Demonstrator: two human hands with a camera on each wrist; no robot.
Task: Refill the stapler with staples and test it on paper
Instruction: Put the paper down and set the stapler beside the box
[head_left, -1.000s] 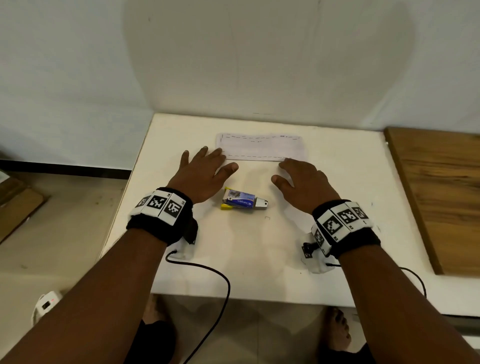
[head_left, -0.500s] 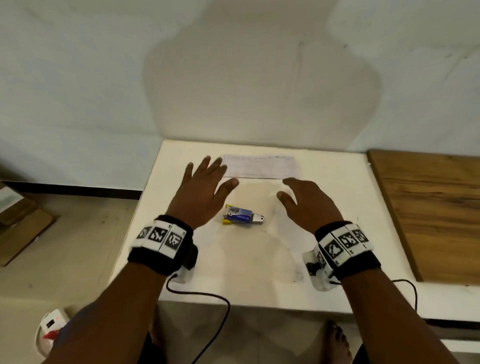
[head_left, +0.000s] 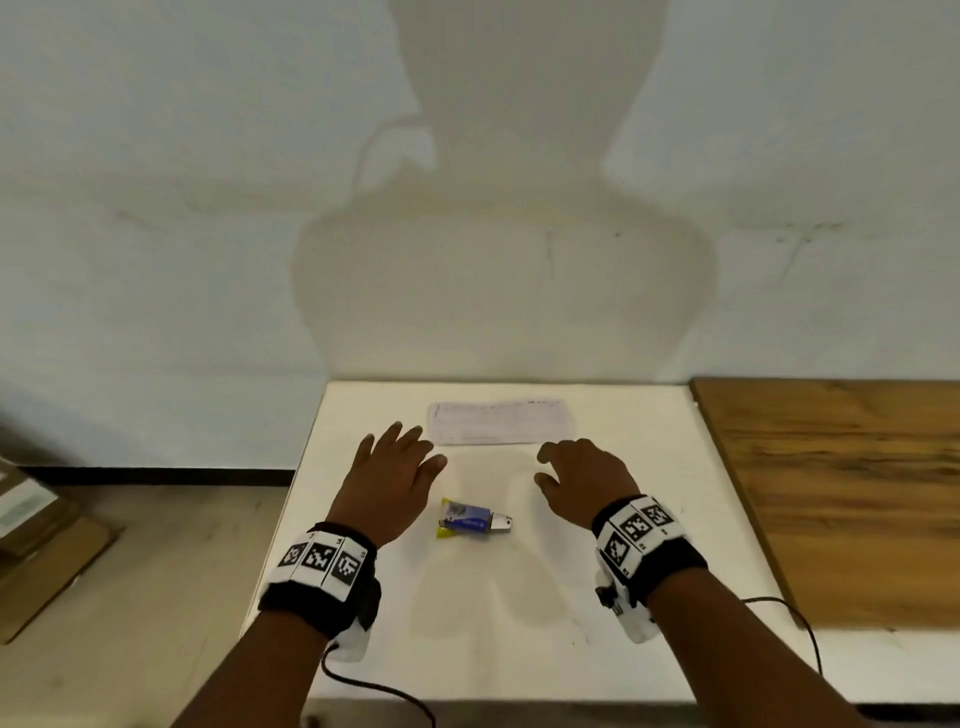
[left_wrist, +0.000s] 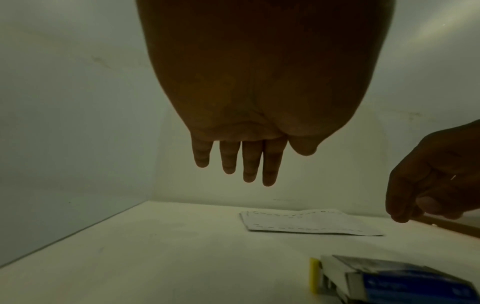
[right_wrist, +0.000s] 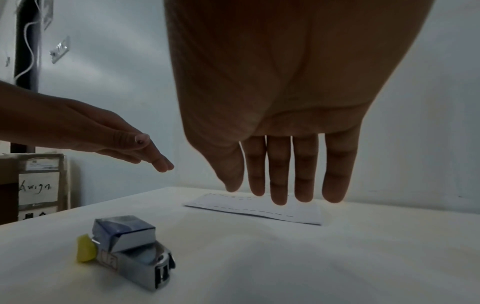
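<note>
Both hands have lifted off the white table (head_left: 649, 597) since the earlier frame, the left hand (head_left: 387, 483) spread and empty, the stapler (head_left: 475, 522) with its blue staple box lying untouched between them before the paper (head_left: 501, 422), the right hand (head_left: 582, 483) relaxed and empty, so refilling and testing remain undone.

Head view looks down from high over the counter (head_left: 623, 571) toward the wall; both wrist views sit low under the palms, facing forward, all sharing the paper (head_left: 501, 422) and stapler (right_wrist: 135, 265)
</note>
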